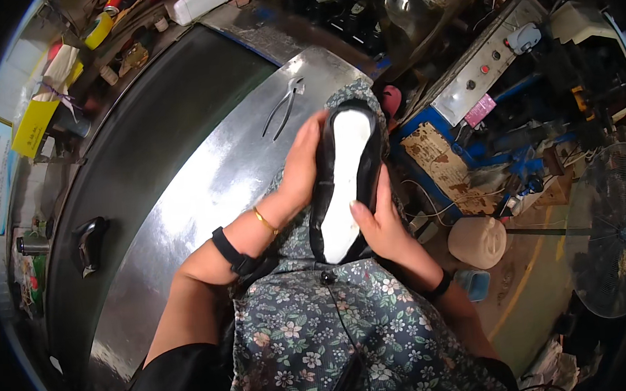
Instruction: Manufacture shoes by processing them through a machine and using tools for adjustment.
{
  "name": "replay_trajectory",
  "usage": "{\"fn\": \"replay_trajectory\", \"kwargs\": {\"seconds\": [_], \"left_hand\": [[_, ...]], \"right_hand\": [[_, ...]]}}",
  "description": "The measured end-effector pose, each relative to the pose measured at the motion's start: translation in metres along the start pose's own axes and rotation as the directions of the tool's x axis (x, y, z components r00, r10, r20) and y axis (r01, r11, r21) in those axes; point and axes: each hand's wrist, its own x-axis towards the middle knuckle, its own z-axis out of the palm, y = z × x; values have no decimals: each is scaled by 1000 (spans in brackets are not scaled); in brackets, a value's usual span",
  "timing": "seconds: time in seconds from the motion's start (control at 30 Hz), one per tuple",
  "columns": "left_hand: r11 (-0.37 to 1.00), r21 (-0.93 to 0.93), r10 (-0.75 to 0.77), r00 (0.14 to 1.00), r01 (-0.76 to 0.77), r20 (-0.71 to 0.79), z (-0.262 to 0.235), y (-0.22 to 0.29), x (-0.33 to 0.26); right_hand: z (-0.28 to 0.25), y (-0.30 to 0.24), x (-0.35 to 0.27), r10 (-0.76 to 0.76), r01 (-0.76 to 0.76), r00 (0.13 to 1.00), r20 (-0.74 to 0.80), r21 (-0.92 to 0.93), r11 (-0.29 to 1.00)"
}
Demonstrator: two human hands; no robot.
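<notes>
A black shoe upper [353, 170] is held bottom up above my lap, with a long white insole board along its underside and black material wrapped around the edge. My left hand [303, 165] grips its left side, the fingers hidden beneath. On the right side my right hand [385, 225] clasps it, thumb pressed on the white board near the narrow middle. A floral apron [316, 327] covers my lap. Left of the shoe, a pair of pliers [284, 109] lies on the shiny metal tabletop [204, 163], touched by neither hand.
Beyond the metal top runs a dark conveyor belt [165, 89] with a black shoe [91, 246] on it. To the right are a machine control panel [487, 68], a plastic jug [477, 242], a blue container [473, 284] and a caged fan [610, 238].
</notes>
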Motion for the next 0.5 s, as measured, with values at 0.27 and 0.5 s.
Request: {"fn": "replay_trajectory", "kwargs": {"seconds": [0.27,0.5], "left_hand": [[955,239,49,886,-177,460,23,34,25],[982,102,48,738,-157,673,9,15,39]], "right_hand": [[-40,-17,79,274,-166,955,-115,558,813],[-57,-3,97,-107,102,994,30,136,985]]}}
